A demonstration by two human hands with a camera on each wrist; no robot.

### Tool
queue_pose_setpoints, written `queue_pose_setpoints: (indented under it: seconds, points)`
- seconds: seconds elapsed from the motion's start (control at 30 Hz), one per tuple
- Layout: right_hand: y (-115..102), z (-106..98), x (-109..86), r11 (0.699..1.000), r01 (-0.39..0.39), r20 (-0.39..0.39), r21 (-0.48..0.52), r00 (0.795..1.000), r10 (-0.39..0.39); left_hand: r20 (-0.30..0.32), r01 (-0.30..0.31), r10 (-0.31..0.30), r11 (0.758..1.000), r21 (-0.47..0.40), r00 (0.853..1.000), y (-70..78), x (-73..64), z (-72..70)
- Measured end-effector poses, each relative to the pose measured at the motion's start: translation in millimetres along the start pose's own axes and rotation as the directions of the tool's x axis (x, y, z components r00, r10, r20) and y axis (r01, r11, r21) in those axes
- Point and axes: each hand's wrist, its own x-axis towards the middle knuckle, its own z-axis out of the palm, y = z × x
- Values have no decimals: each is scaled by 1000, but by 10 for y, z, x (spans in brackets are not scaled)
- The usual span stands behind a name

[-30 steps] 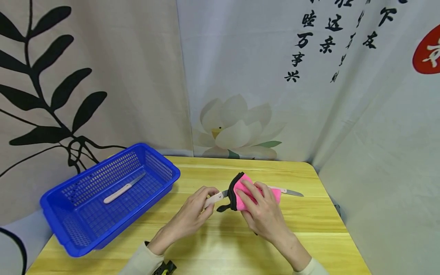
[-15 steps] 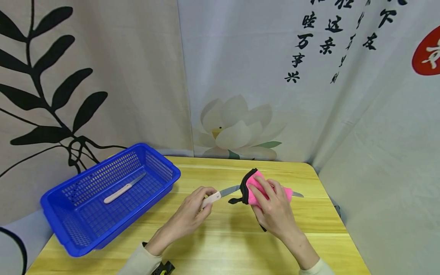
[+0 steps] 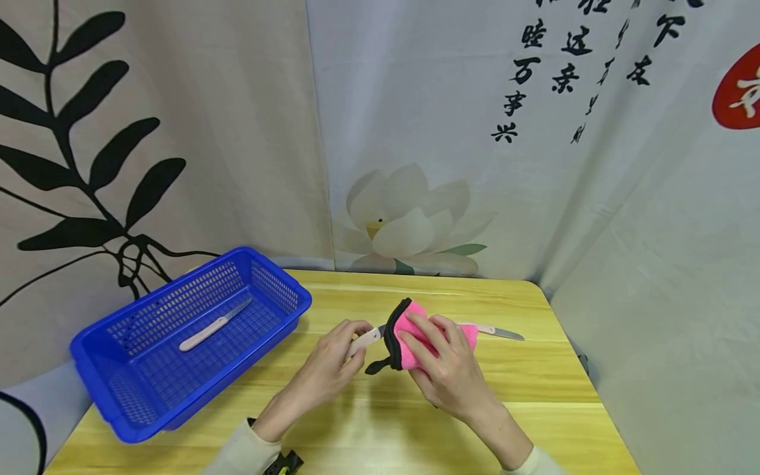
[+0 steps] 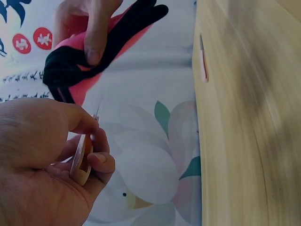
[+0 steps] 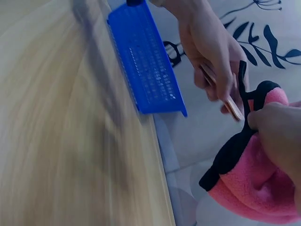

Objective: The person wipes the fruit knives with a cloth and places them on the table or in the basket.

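My left hand [image 3: 332, 359] grips a knife by its pale handle [image 3: 365, 342], the blade pointing right. A pink cloth with black edging [image 3: 410, 333] is in my right hand [image 3: 448, 366], its fingers spread over the top and the thumb below. The cloth's black edge covers most of the blade in the head view. In the right wrist view the pink fuzzy cloth [image 5: 258, 183] bunches under the right hand. The left wrist view shows the left fingers curled round the handle [image 4: 82, 162]. A second knife [image 3: 499, 331] lies on the table beyond the right hand.
A blue plastic basket [image 3: 234, 389] stands on the left of the wooden table [image 3: 570, 376], with another pale-handled knife [image 3: 204, 333] inside. Printed curtains [image 3: 415, 112] hang right behind the table's back edge.
The right hand and cloth slid right along the blade, baring it half a second ago, then came back left to near the handle. The left hand stayed almost in place.
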Motion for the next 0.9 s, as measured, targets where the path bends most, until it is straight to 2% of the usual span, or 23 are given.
queue_pose_setpoints:
  seconds: [0.13, 0.27, 0.6, 0.77, 0.9]
  points:
    - [-89, 74, 33, 1000, 22, 34, -14, 999, -22, -3, -44, 44, 999, 29, 999, 8, 4, 33]
    - [-126, 116, 39, 998, 32, 56, -50, 998, -29, -13, -82, 83, 996, 22, 996, 15, -2, 51]
    - [-97, 90, 35, 994, 11, 70, -108, 998, -3, 2, -54, 54, 997, -60, 999, 27, -1, 58]
    - [-39, 47, 1, 993, -13, 74, -114, 997, 22, 9, -61, 62, 993, -103, 998, 31, 4, 59]
    - [3, 18, -39, 993, -31, 81, -112, 996, 41, 7, -70, 71, 992, -103, 997, 37, 4, 64]
